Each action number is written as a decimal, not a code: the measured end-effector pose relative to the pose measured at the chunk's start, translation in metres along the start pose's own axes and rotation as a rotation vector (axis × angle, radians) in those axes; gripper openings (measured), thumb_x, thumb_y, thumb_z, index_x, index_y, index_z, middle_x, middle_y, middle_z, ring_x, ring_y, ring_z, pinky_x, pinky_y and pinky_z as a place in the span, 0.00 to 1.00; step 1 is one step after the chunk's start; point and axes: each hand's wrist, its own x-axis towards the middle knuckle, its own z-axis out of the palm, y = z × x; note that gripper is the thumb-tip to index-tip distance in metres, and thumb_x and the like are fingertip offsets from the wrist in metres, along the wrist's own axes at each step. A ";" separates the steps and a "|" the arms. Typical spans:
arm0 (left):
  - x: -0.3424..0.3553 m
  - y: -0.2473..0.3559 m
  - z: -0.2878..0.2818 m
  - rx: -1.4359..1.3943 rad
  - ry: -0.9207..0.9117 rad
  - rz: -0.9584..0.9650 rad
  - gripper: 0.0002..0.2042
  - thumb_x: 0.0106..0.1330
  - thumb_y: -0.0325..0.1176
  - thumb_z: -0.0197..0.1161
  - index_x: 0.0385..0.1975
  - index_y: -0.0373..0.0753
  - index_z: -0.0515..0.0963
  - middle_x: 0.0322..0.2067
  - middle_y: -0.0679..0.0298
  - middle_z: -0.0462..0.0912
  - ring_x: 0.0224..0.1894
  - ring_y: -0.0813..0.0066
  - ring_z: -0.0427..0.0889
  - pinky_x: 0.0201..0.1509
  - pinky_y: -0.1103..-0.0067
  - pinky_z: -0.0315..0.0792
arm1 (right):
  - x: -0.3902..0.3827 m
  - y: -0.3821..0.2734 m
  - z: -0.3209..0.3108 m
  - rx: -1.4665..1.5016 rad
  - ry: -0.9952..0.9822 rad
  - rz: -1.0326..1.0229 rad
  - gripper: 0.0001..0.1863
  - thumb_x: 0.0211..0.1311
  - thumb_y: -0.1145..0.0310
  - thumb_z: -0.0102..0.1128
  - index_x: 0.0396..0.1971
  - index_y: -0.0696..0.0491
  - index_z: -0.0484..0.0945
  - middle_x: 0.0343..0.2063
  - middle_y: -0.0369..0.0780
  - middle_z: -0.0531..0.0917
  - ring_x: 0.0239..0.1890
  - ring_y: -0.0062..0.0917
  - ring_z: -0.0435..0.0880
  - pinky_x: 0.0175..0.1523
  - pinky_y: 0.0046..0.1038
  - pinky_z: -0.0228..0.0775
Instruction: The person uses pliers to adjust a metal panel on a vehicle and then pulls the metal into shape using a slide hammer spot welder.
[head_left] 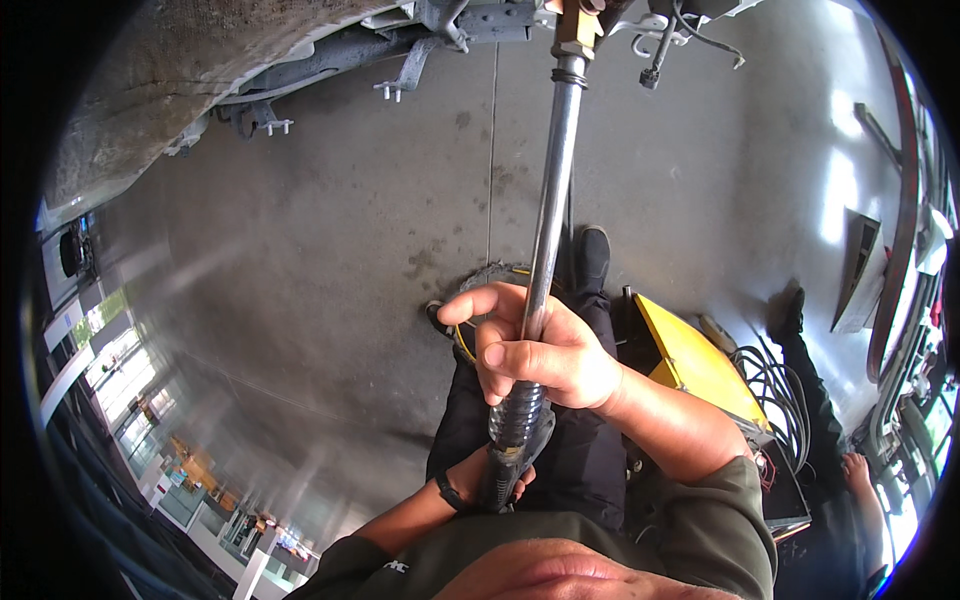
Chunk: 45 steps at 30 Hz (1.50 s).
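A long steel lance point(553, 190) with a brass nozzle at its tip points up toward the underside of a raised vehicle point(330, 50). My right hand point(540, 350) grips the lance just above its ribbed black collar. My left hand point(490, 480) is lower, wrapped around the black trigger handle point(510, 455), with a dark band on its wrist. My legs in dark trousers and black shoes point(592, 255) show below, standing on the grey concrete floor point(330, 280).
A yellow machine point(695, 365) with coiled black hoses point(775, 385) stands at my right. Another person's leg and hand point(850, 470) are at the far right. A round floor drain point(490, 275) lies by my feet. Loose cables hang from the vehicle point(660, 50).
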 end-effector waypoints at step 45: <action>0.012 0.004 -0.004 -0.084 -0.124 -0.052 0.25 0.79 0.58 0.52 0.60 0.44 0.76 0.31 0.52 0.86 0.25 0.66 0.88 0.29 0.74 0.85 | 0.052 -0.077 -0.014 -0.017 -0.052 -0.201 0.44 0.70 0.62 0.64 0.77 0.64 0.53 0.24 0.39 0.81 0.26 0.28 0.85 0.36 0.28 0.76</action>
